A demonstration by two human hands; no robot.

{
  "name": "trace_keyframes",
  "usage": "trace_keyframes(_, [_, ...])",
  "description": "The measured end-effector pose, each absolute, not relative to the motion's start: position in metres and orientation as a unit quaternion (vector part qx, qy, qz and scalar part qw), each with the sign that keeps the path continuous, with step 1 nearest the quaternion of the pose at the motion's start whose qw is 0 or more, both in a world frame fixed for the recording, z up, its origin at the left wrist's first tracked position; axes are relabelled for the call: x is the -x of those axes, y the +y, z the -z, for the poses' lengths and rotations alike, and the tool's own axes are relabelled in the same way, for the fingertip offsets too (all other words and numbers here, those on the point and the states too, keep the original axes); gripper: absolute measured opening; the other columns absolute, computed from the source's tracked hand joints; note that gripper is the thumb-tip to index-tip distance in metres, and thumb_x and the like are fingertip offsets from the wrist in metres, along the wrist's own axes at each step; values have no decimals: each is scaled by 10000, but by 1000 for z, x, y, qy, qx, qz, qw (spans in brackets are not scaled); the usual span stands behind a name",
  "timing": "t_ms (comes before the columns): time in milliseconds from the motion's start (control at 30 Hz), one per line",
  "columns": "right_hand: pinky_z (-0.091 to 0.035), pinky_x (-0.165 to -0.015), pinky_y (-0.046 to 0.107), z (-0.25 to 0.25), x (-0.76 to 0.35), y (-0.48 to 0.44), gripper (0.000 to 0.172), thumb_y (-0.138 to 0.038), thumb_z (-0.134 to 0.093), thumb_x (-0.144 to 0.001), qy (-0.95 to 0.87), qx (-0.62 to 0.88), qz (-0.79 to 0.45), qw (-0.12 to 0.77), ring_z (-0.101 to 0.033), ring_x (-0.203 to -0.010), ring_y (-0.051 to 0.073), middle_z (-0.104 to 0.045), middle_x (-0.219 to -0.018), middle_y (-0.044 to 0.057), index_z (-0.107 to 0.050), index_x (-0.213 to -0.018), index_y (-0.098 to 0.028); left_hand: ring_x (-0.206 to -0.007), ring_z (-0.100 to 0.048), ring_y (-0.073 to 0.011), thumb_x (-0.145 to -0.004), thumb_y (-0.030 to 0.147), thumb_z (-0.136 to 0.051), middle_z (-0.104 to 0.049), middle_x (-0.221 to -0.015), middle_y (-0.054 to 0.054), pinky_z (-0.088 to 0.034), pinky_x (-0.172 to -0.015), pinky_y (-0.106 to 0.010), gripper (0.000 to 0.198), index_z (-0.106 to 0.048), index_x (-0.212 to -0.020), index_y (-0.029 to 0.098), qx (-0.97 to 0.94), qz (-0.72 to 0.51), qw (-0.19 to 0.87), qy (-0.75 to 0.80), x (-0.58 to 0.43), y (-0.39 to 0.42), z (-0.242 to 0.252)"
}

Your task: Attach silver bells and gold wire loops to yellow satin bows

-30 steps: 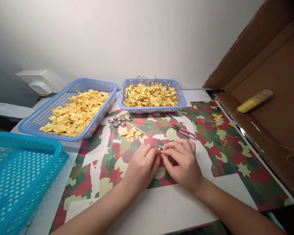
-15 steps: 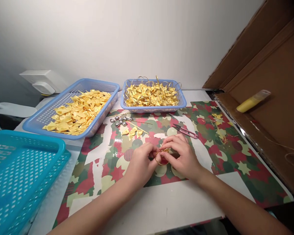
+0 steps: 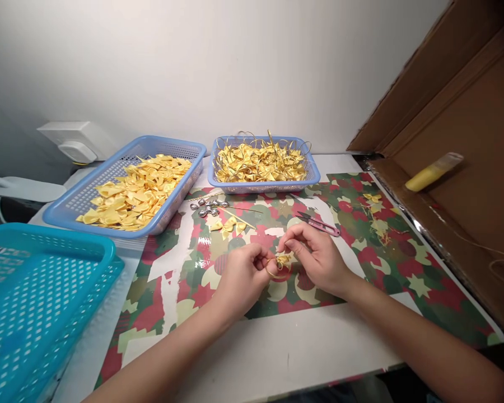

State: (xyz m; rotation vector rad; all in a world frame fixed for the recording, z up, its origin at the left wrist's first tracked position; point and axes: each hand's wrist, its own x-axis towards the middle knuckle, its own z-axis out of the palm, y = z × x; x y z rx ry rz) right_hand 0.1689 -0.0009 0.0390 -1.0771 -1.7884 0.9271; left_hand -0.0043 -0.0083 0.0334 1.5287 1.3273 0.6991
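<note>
My left hand (image 3: 244, 275) pinches a loop of gold cord (image 3: 272, 272) between thumb and fingers. A small yellow ribbon bow (image 3: 283, 260) shows at the cord, just right of those fingertips. Close beside the bow, my right hand (image 3: 318, 258) has its thumb and fingers curled together; whatever they may grip is too small to make out. Beyond the hands lie loose yellow bows (image 3: 229, 227), several silver bells (image 3: 203, 212) and thin gold cord pieces. Pink-handled thread snips (image 3: 319, 224) rest on the patterned paper past my right hand.
A blue basket of yellow bows (image 3: 176, 221) stands at left, another blue basket of bows with gold cords (image 3: 264, 185) at the back. A teal basket (image 3: 105, 252) is at near left. Cardboard (image 3: 466, 106) walls the right side, with a yellow-filled tube (image 3: 434, 172) against it.
My right hand has drawn back slightly to the right from my left fingertips, and the bow now shows between the hands. My left hand keeps its hold on the cord.
</note>
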Motion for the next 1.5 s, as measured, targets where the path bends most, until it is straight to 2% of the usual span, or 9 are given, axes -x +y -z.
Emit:
trace_keyframes(533, [-527, -627, 247, -54, -170, 15, 138, -273, -455, -973, -698, 402, -400, 438, -598, -659, 103, -621, -758, -2, -531, -878, -207, -505, -447, -105, -691, 138, -532, -538, -538, 34, -315, -471, -204, 100, -564, -606, 180, -630, -262, 474, 556, 4, -9, -34])
trace_keyframes(733, [-530, -640, 251, -59, -171, 20, 148, -294, -473, -963, -713, 400, -404, 409, -605, -678, 111, -630, -775, 11, -545, -875, -199, -537, -504, -128, -771, 184, -544, -581, -582, 15, -367, -496, -219, 111, -601, -676, 181, -667, -251, 451, 538, 4, -7, -30])
trace_keyframes(867, [-537, -670, 255, -68, -172, 24, 118, -260, -502, -936, -715, 398, -427, 384, -621, -712, 118, -648, -814, 19, -577, -875, -192, -759, -615, -183, -800, 161, -537, -669, -850, -37, -493, -651, -277, 143, -649, -880, 202, -764, -220, 383, 471, 21, 3, -34])
trace_keyframes(967, [-515, -675, 253, -72, -172, 29, 103, -226, -523, -913, -734, 391, -416, 368, -621, -759, 124, -662, -874, 22, -611, -868, -196, -1159, -566, -231, -686, 21, -515, -608, -1247, -58, -491, -942, -341, 509, -638, -1120, 257, -821, -201, 386, 371, 39, 15, -48])
trace_keyframes(1033, [-491, -680, 259, -72, -172, 32, 102, -222, -533, -907, -748, 380, -400, 368, -606, -793, 130, -659, -908, 23, -618, -855, -202, -1227, -533, -242, -659, 18, -531, -566, -1329, -51, -476, -982, -336, 583, -624, -1176, 270, -808, -209, 422, 353, 43, 24, -58])
trace_keyframes(1167, [-476, -710, 279, -65, -173, 40, 141, -286, -561, -905, -733, 367, -415, 395, -575, -819, 143, -618, -882, 21, -590, -796, -202, -987, -628, -210, -878, 265, -529, -682, -1040, -57, -511, -847, -309, 209, -676, -1018, 213, -708, -247, 559, 353, 28, 35, -57])
trace_keyframes(1233, [-472, -690, 272, -59, -174, 44, 156, -305, -561, -901, -703, 375, -442, 412, -560, -787, 139, -596, -841, 15, -572, -787, -199, -845, -623, -175, -919, 366, -515, -684, -913, -55, -503, -769, -283, 246, -672, -885, 180, -654, -262, 618, 348, 18, 37, -47])
trace_keyframes(1367, [-457, -656, 256, -49, -176, 51, 156, -327, -559, -890, -651, 396, -480, 435, -539, -760, 135, -573, -799, 9, -561, -807, -195, -713, -578, -124, -895, 413, -587, -631, -746, -20, -470, -687, -236, 291, -626, -754, 161, -568, -309, 667, 370, 10, 36, -28])
trace_keyframes(1500, [-447, -649, 254, -37, -174, 52, 162, -336, -556, -884, -630, 416, -468, 459, -533, -737, 133, -570, -787, 9, -554, -814, -190, -646, -547, -106, -779, 381, -740, -619, -710, -12, -450, -607, -218, 258, -644, -727, 147, -537, -329, 678, 380, 11, 33, -20])
